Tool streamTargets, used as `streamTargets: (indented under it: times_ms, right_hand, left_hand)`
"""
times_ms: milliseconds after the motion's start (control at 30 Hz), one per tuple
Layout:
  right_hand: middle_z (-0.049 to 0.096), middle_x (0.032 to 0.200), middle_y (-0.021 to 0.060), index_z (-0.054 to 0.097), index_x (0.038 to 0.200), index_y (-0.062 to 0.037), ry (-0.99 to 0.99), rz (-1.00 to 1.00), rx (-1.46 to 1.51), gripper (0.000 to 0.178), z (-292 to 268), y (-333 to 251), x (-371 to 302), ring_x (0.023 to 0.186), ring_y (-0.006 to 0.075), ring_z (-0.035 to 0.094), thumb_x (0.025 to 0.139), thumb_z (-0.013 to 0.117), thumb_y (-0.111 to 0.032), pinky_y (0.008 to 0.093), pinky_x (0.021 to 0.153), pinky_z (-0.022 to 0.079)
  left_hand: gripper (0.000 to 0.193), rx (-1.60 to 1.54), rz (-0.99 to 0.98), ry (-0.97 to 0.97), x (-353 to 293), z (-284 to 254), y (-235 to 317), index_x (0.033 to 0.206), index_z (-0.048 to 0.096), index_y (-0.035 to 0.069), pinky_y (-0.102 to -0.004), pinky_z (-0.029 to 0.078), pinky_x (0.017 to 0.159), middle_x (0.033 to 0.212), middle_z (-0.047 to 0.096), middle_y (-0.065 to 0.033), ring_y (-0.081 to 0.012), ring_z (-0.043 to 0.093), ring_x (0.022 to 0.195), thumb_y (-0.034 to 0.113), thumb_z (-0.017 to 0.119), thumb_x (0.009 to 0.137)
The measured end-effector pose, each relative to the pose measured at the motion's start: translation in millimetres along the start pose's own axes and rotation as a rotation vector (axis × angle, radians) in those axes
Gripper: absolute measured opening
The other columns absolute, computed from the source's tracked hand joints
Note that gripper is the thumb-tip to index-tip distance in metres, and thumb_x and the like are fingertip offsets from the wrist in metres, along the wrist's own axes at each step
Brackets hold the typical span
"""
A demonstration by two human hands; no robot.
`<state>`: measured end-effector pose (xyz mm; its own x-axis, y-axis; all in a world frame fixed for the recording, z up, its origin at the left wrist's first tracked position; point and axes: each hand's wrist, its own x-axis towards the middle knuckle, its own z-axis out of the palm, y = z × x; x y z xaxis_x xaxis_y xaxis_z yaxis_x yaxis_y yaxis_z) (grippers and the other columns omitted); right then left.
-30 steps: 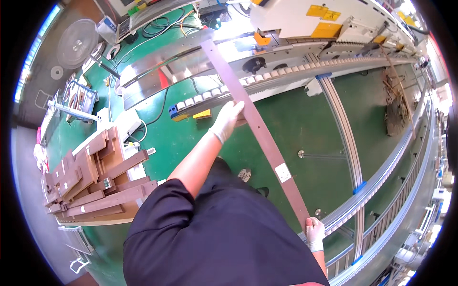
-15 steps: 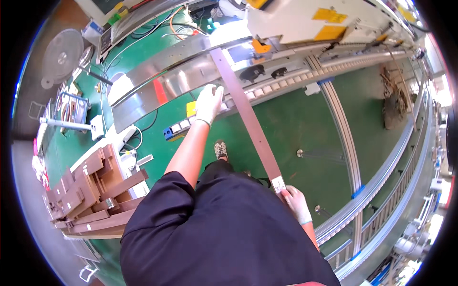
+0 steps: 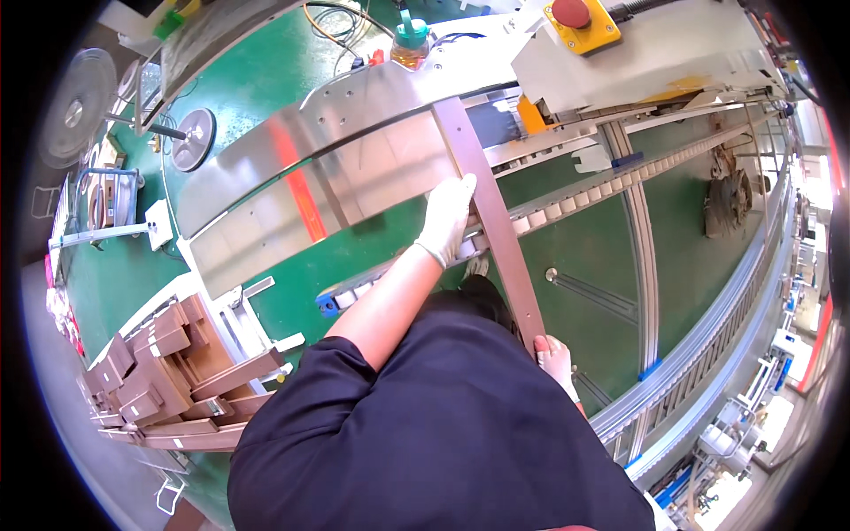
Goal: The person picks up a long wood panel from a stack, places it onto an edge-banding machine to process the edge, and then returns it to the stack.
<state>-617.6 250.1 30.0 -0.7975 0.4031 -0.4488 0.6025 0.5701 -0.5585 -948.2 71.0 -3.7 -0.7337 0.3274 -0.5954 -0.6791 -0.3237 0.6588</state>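
Note:
A long, narrow brown board [image 3: 500, 226] slants across in front of me, its far end over the metal machine bed [image 3: 403, 159]. My left hand [image 3: 445, 215], in a white glove, is closed at the board's left edge, partway along its length. Close to my body, my gloved right hand [image 3: 555, 358] grips the board's near end from the right side. Parts of the fingers of both hands are hidden by the board. A roller track [image 3: 567, 205] passes beneath the board.
Brown boards [image 3: 159, 363] lie stacked at the left. Ahead right is a white machine housing [image 3: 655, 57] with a red button on a yellow box [image 3: 584, 22]. A metal rail frame [image 3: 642, 257] stands right. A bottle [image 3: 410, 44] sits beyond the machine bed.
My left hand has moved right, onto the board's edge. The view has shifted nearer the machine bed, and the white label near the board's close end is no longer visible.

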Motion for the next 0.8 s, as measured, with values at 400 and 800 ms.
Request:
streamTargets:
  times_ms: [400,800]
  right_hand:
    - [0.058,0.072,0.0219,0.058,0.079,0.0033,-0.047,0.124,0.078,0.074,-48,78,42,0.068,0.0415,0.058,0.105,0.046,-0.065,0.0453,0.064,0.046]
    - [0.059,0.072,0.0196,0.063,0.084,0.0039,-0.056,0.14,0.059,0.076,-132,126,105,0.068,0.0329,0.06,0.104,0.046,-0.067,0.0413,0.065,0.047]
  left_hand:
    - [0.028,-0.031,-0.152,-0.08,44,64,-1,0.109,0.068,0.002,-0.0372,0.061,0.084,0.105,0.071,-0.0073,-0.0191,0.072,0.094,0.029,0.063,0.106]
    - [0.03,0.031,-0.101,-0.07,105,159,-45,0.109,0.068,0.0,-0.0313,0.059,0.08,0.099,0.07,-0.0025,-0.0125,0.068,0.088,0.03,0.062,0.108]
